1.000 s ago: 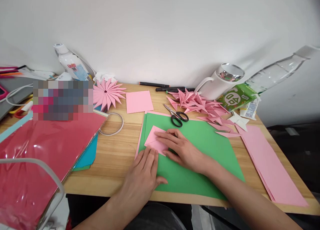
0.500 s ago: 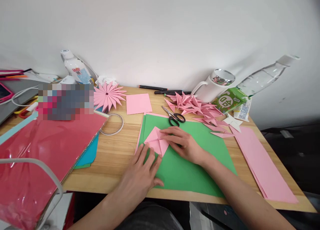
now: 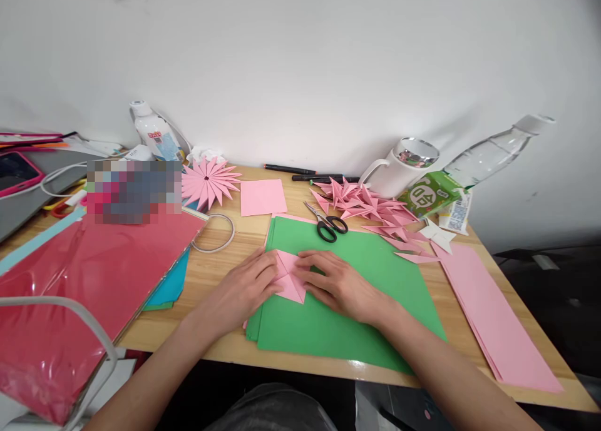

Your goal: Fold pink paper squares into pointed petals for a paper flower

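A small folded pink paper (image 3: 290, 276) lies on a large green sheet (image 3: 357, 306) on the wooden desk (image 3: 220, 281). My left hand (image 3: 244, 287) rests flat on the paper's left side, fingers stretched out. My right hand (image 3: 338, 284) presses flat on its right side, fingertips on the fold. Both hands cover part of the paper. Black-handled scissors (image 3: 326, 221) lie just beyond, at the green sheet's far edge.
A heap of folded pink points (image 3: 370, 206), a finished pink paper flower (image 3: 209, 181), a pink square (image 3: 261, 197), markers (image 3: 300, 171), a white mug (image 3: 399, 165), a carton (image 3: 429, 194), a plastic bottle (image 3: 488, 152), pink strips (image 3: 488, 306) at right, a red folder (image 3: 84, 274) at left.
My left hand moved from the near edge of the green sheet up onto the paper's left side. The paper went from a flat piece to a folded shape. The view shifted slightly.
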